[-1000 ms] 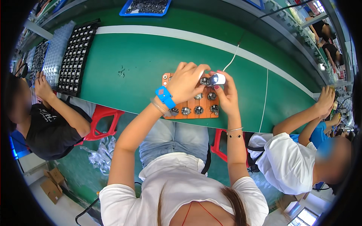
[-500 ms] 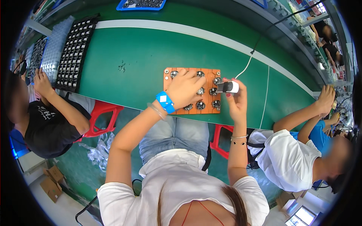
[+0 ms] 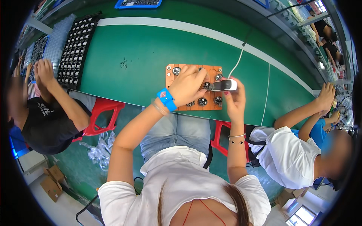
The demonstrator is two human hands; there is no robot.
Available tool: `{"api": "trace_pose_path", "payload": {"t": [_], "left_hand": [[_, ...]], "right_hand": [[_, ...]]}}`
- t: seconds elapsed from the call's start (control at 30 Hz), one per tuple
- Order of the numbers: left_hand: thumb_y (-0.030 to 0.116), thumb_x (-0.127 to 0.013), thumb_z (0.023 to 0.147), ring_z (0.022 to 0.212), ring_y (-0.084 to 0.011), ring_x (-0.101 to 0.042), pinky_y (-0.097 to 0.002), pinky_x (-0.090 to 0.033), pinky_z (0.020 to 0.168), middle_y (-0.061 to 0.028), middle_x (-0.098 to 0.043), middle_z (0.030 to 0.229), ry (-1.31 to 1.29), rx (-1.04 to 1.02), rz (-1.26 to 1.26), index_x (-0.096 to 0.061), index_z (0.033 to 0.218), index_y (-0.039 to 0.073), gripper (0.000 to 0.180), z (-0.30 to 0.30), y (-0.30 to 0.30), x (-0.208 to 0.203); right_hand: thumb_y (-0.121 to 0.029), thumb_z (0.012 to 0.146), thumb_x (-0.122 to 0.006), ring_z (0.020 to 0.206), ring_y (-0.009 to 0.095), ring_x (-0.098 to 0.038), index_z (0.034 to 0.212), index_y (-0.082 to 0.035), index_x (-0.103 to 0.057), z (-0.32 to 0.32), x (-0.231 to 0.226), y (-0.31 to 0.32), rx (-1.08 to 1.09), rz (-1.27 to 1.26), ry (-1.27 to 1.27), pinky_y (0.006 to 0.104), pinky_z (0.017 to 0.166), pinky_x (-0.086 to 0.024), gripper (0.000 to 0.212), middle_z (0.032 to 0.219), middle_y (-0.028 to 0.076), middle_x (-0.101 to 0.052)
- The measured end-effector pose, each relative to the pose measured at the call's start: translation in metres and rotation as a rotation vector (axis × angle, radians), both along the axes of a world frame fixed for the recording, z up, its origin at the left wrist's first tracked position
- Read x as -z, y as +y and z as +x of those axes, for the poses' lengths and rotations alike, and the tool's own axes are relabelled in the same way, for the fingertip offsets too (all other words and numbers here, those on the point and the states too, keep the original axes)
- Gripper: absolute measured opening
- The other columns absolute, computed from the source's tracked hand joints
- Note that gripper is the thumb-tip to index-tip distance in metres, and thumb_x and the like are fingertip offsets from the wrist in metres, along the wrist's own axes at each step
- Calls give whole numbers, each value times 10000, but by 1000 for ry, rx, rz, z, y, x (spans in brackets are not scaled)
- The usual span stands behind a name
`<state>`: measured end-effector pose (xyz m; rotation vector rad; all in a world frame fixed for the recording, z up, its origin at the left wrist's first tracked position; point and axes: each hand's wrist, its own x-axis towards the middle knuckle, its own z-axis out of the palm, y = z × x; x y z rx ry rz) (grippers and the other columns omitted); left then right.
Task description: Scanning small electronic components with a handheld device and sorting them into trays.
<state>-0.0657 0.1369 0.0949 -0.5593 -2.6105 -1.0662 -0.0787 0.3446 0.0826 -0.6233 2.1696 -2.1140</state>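
Note:
My left hand (image 3: 187, 86) is over an orange board (image 3: 173, 78) on the green table, wearing a blue wristband. Its fingers and thumb close around a small round black part (image 3: 206, 86) with shiny metal bits. My right hand (image 3: 235, 98) grips a white-and-black handheld device (image 3: 225, 85) with a white cable, its dark end against or very close to that part. More such round parts (image 3: 202, 101) sit on the board, in rows; my left hand hides some of them.
A black tray (image 3: 77, 49) of small parts stands at the far left, beside bubble wrap (image 3: 62, 41). A blue bin (image 3: 138, 3) of parts is at the back. The white cable (image 3: 236, 63) runs back across the table. Co-workers sit on both sides, near red stools (image 3: 103, 115).
The device has moved left to the round part at my left fingertips. My left fingers have drawn together around that part. The board appears slightly higher in view.

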Motion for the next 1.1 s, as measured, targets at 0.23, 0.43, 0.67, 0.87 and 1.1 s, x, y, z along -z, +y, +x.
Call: {"api": "trace_pose_path", "payload": {"t": [0.23,0.43,0.67,0.87,1.1], "left_hand": [[121,-740,679,912,-266,-526,-383,-403,804,-74,-570,868,-26,-15,-211,-520,971,82,368,11,-25,5],[100,-740,671,916,-267,-534,-390,-416,789,-70,-590,858,-36,-6,-202,-522,984,68,383,13,-28,12],[130,-749,718,952,-271,-554,-382,-433,837,-75,-597,952,-54,-4,21,-555,1007,70,353,18,-21,-13],[148,-769,699,979,-276,-544,-395,-411,879,-63,-603,964,-85,-48,-14,-534,1077,64,453,11,-28,7],[168,-726,749,973,-233,-542,-358,-381,829,-36,-638,937,-2,-130,-151,-536,1114,98,417,-9,-37,4]], "right_hand": [[-82,925,-570,1141,223,-549,1307,-21,-417,2,-8,12,24,13,28,365,1001,-403,416,1238,168,-573],[-14,894,-564,1169,226,-535,1267,-15,-463,3,-8,-6,-64,183,96,358,1009,-394,387,1240,147,-580],[-2,881,-562,1143,234,-559,1252,0,-475,9,-17,-20,-118,269,83,361,1009,-396,381,1218,140,-597],[-53,908,-582,1145,237,-552,1276,-5,-448,4,-9,-13,67,-44,7,366,996,-410,394,1215,174,-584],[-65,914,-581,1150,220,-543,1292,-6,-440,-8,-9,-5,17,61,82,363,1002,-402,408,1238,162,-571]]}}
